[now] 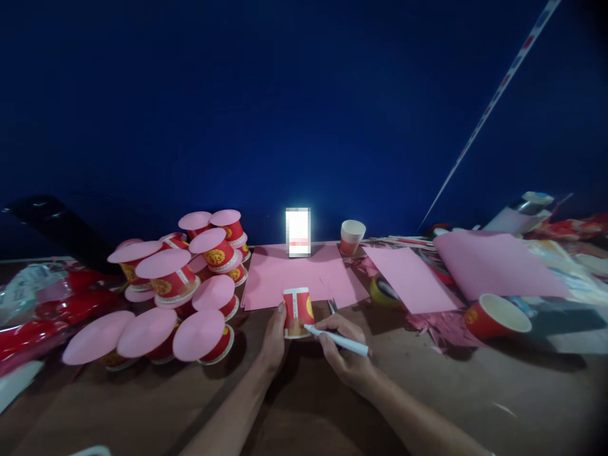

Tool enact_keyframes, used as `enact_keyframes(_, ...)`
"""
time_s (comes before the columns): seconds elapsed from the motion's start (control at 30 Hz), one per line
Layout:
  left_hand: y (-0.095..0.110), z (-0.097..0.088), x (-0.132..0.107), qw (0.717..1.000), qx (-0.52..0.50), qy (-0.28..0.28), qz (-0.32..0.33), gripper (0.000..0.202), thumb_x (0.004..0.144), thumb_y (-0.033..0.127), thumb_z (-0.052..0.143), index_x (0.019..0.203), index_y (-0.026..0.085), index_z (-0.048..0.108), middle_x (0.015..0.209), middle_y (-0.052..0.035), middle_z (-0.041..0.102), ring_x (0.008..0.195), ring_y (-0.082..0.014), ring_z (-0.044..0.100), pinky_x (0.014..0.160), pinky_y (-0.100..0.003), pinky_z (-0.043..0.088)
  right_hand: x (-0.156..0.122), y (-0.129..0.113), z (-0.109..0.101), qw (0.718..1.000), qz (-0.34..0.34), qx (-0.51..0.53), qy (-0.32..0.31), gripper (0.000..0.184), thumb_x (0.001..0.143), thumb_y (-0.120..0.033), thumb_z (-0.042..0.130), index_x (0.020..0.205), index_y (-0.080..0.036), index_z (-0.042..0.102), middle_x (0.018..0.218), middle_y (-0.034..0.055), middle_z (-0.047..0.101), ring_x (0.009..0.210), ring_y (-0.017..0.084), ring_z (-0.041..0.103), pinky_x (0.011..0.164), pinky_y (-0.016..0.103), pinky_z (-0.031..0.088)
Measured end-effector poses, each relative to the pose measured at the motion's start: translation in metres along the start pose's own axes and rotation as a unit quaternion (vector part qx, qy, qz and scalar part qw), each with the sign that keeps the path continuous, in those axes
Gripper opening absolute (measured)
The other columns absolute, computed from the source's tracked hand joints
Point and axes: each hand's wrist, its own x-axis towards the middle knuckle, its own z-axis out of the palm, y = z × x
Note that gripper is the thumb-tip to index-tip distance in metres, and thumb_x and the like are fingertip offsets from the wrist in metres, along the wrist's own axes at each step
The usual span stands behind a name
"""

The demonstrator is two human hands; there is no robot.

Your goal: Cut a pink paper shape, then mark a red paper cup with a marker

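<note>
My left hand (274,339) is closed round the side of a red paper cup (297,311) that stands mouth down on the brown table, at the near edge of a pink paper sheet (304,278). My right hand (344,354) grips a white marker (339,341) like a pen. Its tip touches the base of the cup on the right side. Just behind my right hand lie scissors (332,306), mostly hidden.
A pile of red cups capped with pink paper discs (180,297) fills the left. A lit phone (298,232) stands propped at the back beside an upright cup (352,237). More pink sheets (411,278), a tape roll (382,291) and a cup on its side (496,316) lie right.
</note>
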Motion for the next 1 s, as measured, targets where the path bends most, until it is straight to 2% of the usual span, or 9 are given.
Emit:
enact_keyframes(0.2, -0.008, -0.004, 0.003, 0.999, -0.007, -0.04, -0.009, 0.045, 0.078, 0.052, 0.049, 0.087, 0.011, 0.064, 0.088, -0.0089, 0.069, 0.081, -0.0209, 0.06, 0.072, -0.03, 0.044, 0.0, 0.003, 0.001, 1.0, -0.003, -0.009, 0.002, 0.013, 0.079, -0.013, 0.052, 0.088, -0.017, 0.061, 0.079, 0.0046, 0.065, 0.069, 0.015, 0.061, 0.065, 0.026, 0.049)
enact_keyframes(0.3, -0.006, -0.004, 0.003, 1.0, -0.004, -0.025, 0.0, 0.045, 0.076, 0.052, 0.052, 0.085, 0.011, 0.066, 0.085, -0.008, 0.069, 0.076, -0.02, 0.06, 0.068, -0.029, 0.044, -0.001, 0.005, 0.001, 1.0, -0.011, -0.002, -0.02, 0.013, 0.078, -0.014, 0.052, 0.088, -0.017, 0.061, 0.077, 0.0039, 0.064, 0.069, 0.015, 0.061, 0.066, 0.026, 0.048)
enact_keyframes(0.43, -0.005, -0.002, 0.004, 1.0, -0.009, -0.002, 0.024, 0.04, 0.069, 0.05, 0.06, 0.082, 0.013, 0.068, 0.081, -0.0063, 0.07, 0.075, -0.0201, 0.06, 0.069, -0.029, 0.045, -0.001, 0.003, 0.001, 1.0, -0.005, 0.001, -0.013, 0.014, 0.079, -0.014, 0.052, 0.089, -0.017, 0.061, 0.079, 0.0041, 0.064, 0.07, 0.014, 0.061, 0.066, 0.026, 0.049)
enact_keyframes(0.57, -0.011, -0.005, 0.007, 0.999, -0.037, -0.018, -0.004, 0.043, 0.074, 0.05, 0.056, 0.09, 0.012, 0.067, 0.084, -0.0072, 0.07, 0.08, -0.0209, 0.062, 0.073, -0.03, 0.045, -0.002, 0.0, 0.0, 1.0, -0.002, 0.016, -0.015, 0.011, 0.078, -0.015, 0.051, 0.083, -0.017, 0.061, 0.073, 0.0033, 0.064, 0.065, 0.014, 0.06, 0.062, 0.025, 0.049)
enact_keyframes(0.63, -0.015, -0.007, 0.008, 0.998, -0.052, -0.03, -0.014, 0.046, 0.075, 0.051, 0.054, 0.095, 0.011, 0.065, 0.087, -0.0083, 0.07, 0.08, -0.0212, 0.062, 0.074, -0.031, 0.046, -0.003, 0.001, 0.0, 0.999, 0.011, 0.03, 0.011, 0.01, 0.08, -0.017, 0.05, 0.083, -0.017, 0.059, 0.07, 0.0021, 0.063, 0.061, 0.014, 0.06, 0.06, 0.024, 0.049)
enact_keyframes(0.73, -0.017, -0.008, 0.009, 0.998, -0.058, -0.036, -0.017, 0.048, 0.077, 0.05, 0.052, 0.1, 0.01, 0.064, 0.092, -0.0097, 0.069, 0.085, -0.0227, 0.063, 0.078, -0.033, 0.046, -0.002, 0.005, 0.003, 0.995, 0.037, 0.036, 0.088, 0.012, 0.084, -0.018, 0.047, 0.091, -0.018, 0.057, 0.068, 0.0005, 0.061, 0.059, 0.012, 0.059, 0.058, 0.023, 0.049)
enact_keyframes(0.8, -0.018, -0.007, 0.008, 0.996, -0.076, -0.038, -0.018, 0.046, 0.078, 0.049, 0.052, 0.103, 0.011, 0.063, 0.096, -0.0096, 0.069, 0.09, -0.0232, 0.062, 0.082, -0.035, 0.045, 0.0, 0.009, 0.005, 0.993, 0.04, 0.024, 0.106, 0.016, 0.086, -0.018, 0.045, 0.097, -0.018, 0.058, 0.071, 0.0013, 0.062, 0.063, 0.013, 0.06, 0.062, 0.024, 0.05)
enact_keyframes(1.0, -0.019, -0.005, 0.007, 0.985, -0.159, -0.049, -0.04, 0.042, 0.08, 0.045, 0.052, 0.107, 0.014, 0.061, 0.109, -0.0091, 0.065, 0.104, -0.0228, 0.058, 0.094, -0.036, 0.041, 0.004, 0.02, 0.005, 0.996, 0.022, -0.076, 0.048, 0.022, 0.086, -0.017, 0.046, 0.105, -0.019, 0.057, 0.095, 0.0077, 0.065, 0.086, 0.018, 0.062, 0.079, 0.03, 0.05)
